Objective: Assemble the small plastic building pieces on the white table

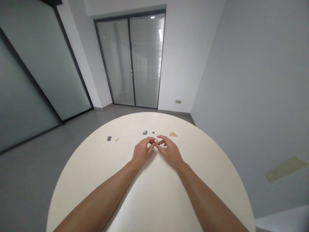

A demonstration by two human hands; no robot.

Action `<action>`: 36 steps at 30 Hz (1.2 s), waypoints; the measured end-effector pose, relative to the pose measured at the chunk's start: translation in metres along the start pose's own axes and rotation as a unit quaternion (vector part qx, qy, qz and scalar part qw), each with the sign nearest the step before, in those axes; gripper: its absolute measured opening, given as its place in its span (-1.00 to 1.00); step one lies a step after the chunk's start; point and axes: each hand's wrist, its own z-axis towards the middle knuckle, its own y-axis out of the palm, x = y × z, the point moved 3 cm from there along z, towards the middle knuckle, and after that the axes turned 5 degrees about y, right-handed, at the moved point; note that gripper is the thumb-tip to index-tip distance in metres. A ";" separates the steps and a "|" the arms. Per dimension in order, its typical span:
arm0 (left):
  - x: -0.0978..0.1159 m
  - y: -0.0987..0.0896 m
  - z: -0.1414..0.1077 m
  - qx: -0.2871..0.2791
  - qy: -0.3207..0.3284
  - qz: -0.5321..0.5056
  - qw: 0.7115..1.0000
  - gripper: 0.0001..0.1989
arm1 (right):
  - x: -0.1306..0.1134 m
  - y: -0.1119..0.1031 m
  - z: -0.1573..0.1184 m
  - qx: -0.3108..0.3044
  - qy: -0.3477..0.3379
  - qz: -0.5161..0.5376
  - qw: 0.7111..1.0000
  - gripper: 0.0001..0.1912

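Note:
Over the white round table (pixel 149 193), my left hand (pixel 144 149) and my right hand (pixel 170 149) meet fingertip to fingertip. Between them is a small tan block-like piece (pixel 157 141), pinched by the fingers of both hands. Its lower part is hidden by the thumbs, and it is too small to name its kind. Just beyond my left hand lie some grey pieces (pixel 145 132) and a tiny dark piece (pixel 153 132). Past my right hand are tan strips (pixel 173 134) lying close together.
On the left of the table are a dark grey piece (pixel 109 138), white bits (pixel 109 142) and a small tan strip (pixel 117 140). Faint white bits (pixel 161 133) lie beyond my hands. The table's rounded far edge is close behind these pieces. A glass door (pixel 145 64) stands beyond.

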 end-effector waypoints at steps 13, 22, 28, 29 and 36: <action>0.008 -0.002 -0.002 -0.021 -0.008 0.032 0.999 -0.83 | 0.000 -0.002 0.002 0.006 0.036 0.062 0.997 -0.74; 0.009 -0.004 0.000 -0.005 0.021 0.046 0.999 -0.88 | 0.002 -0.003 0.002 0.023 0.051 0.051 0.997 -0.78; 0.008 -0.006 0.000 0.019 0.034 0.059 0.998 -0.87 | 0.007 -0.004 0.003 0.039 0.044 0.005 0.998 -0.73; 0.007 -0.006 0.000 0.021 0.035 0.061 0.997 -0.87 | 0.008 -0.004 0.003 0.041 0.042 0.000 0.998 -0.73; 0.006 -0.005 0.000 0.019 0.033 0.072 0.997 -0.88 | 0.012 -0.002 0.002 0.043 0.045 -0.021 0.998 -0.74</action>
